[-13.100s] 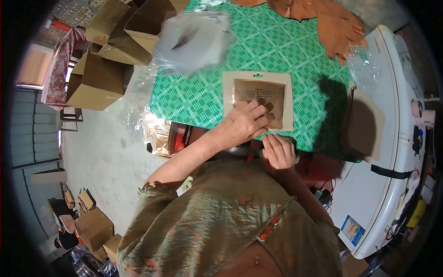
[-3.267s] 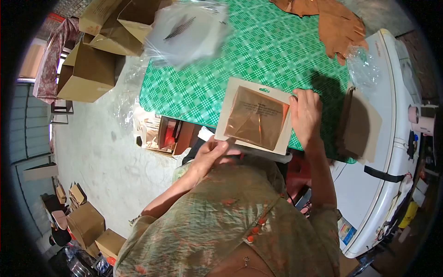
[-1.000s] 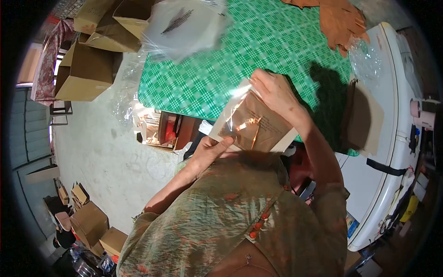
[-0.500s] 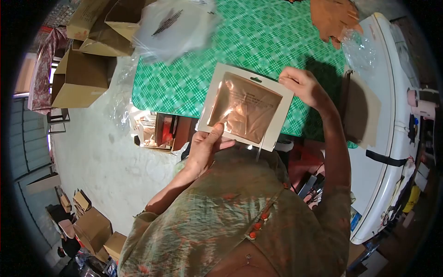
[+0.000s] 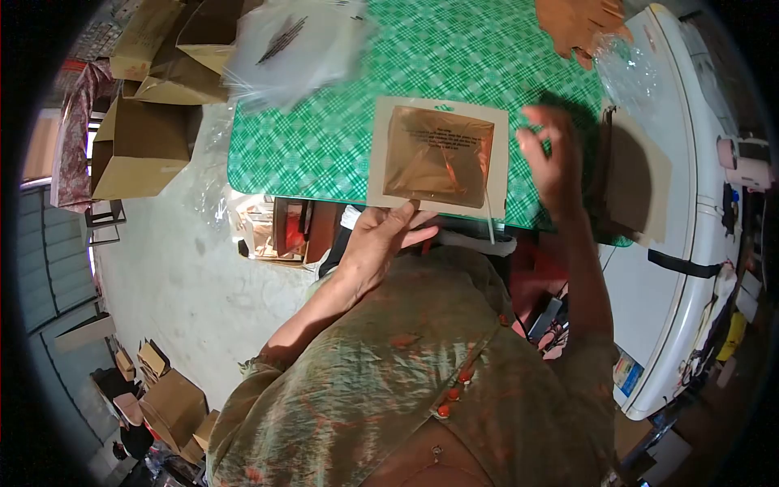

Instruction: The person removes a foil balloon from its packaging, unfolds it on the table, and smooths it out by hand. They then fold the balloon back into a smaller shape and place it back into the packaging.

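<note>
A flat cream cardboard package (image 5: pixel 378 154) is tilted up at the near edge of the green table. Its large window shows a shiny brown plastic-wrapped item (image 5: pixel 438 166) with dark printed text, and a hang slot is cut near its top edge. My left hand (image 5: pixel 377 243) grips the package at the lower left edge, thumb in front. A thin pale strip (image 5: pixel 490 215) hangs below its lower right corner. To the right of the package, my right hand (image 5: pixel 553 158) is raised, apart from it, with thumb and fingers spread and slightly blurred.
A pile of clear plastic bags (image 5: pixel 296 53) lies on the green checked tablecloth (image 5: pixel 446 57). Brown leather-like pieces (image 5: pixel 583 28) and crumpled clear plastic (image 5: pixel 626 65) are at the far right. Open cardboard boxes (image 5: pixel 146 150) stand left; a white appliance (image 5: pixel 649 308) stands right.
My right hand has let go of the package's upper right corner and moved slightly right, fingers opening. The package has turned straighter and shifted up a little in my left hand.
</note>
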Tool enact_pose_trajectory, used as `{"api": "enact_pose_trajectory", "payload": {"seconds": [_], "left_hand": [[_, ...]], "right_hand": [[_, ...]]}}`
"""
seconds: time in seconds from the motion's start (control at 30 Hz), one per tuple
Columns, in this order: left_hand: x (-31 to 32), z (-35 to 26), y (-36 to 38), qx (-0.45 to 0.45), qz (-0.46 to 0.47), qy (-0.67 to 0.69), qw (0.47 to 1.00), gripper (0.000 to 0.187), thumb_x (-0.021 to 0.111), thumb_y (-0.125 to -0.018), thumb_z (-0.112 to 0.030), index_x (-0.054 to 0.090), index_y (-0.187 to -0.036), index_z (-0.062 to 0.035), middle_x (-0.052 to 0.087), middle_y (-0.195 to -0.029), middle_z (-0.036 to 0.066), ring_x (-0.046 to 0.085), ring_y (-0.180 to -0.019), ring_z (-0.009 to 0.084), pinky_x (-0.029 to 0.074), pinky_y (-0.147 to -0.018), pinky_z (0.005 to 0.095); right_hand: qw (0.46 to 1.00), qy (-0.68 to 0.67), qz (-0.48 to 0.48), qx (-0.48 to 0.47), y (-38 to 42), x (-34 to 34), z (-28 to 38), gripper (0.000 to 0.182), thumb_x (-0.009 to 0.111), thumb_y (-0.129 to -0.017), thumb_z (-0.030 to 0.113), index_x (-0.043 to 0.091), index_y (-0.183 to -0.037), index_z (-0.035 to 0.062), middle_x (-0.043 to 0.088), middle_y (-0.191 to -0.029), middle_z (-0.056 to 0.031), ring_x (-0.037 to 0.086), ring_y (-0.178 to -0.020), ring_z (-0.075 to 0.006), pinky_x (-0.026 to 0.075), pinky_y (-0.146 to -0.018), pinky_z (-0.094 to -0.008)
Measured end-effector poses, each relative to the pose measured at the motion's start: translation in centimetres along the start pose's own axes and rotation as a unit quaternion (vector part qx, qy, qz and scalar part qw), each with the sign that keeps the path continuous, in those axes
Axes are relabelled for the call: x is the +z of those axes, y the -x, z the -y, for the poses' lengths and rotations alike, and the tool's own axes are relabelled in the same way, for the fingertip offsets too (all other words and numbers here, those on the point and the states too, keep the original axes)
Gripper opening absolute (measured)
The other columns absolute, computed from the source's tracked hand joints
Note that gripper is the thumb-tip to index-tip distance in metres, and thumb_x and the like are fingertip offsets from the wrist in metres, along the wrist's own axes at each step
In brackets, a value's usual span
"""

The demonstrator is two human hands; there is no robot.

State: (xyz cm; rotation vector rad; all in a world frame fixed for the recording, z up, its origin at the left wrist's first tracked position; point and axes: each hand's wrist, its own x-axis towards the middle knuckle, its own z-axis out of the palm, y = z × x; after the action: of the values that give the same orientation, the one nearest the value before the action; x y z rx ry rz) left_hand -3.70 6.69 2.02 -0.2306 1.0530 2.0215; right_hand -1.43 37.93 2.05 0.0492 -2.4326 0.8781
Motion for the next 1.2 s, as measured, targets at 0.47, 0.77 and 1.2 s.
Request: {"api": "enact_pose_trajectory", "payload": {"seconds": [0.47,0.77,1.2], "left_hand": [[0.1,0.2,-1.0,-0.009,-0.019,0.051,0.998,0.026,0.058,-0.109,-0.014,0.06,-0.116,0.0107,0.065,-0.118,0.018,0.067,-0.123,0.0345,0.065,-0.099,0.0402],[0.2,1.0,-0.5,-0.043,-0.014,0.081,0.996,0.022,0.061,-0.107,-0.013,0.069,-0.099,0.0055,0.068,-0.111,0.011,0.069,-0.122,0.0348,0.063,-0.101,0.047],[0.0,0.7,-0.3,-0.046,0.013,-0.012,0.999,0.035,0.06,-0.109,-0.022,0.067,-0.112,0.0112,0.068,-0.121,0.014,0.066,-0.126,0.0323,0.059,-0.106,0.043]], "right_hand": [[0.997,0.017,0.07,0.002,8.6,-0.8,5.8,0.045,0.09,-0.073,0.011,0.068,-0.112,0.0067,0.064,-0.106,-0.0081,0.063,-0.099,-0.0309,0.053,-0.084,-0.0416],[0.995,-0.026,0.059,0.072,8.2,1.0,6.1,0.029,0.086,-0.077,0.007,0.066,-0.097,0.0052,0.064,-0.094,-0.0066,0.06,-0.087,-0.0281,0.05,-0.072,-0.0388],[0.997,0.017,0.051,0.054,8.1,1.5,6.1,0.023,0.069,-0.088,-0.005,0.065,-0.11,0.0021,0.065,-0.106,-0.0126,0.061,-0.096,-0.0327,0.051,-0.083,-0.0431]]}}
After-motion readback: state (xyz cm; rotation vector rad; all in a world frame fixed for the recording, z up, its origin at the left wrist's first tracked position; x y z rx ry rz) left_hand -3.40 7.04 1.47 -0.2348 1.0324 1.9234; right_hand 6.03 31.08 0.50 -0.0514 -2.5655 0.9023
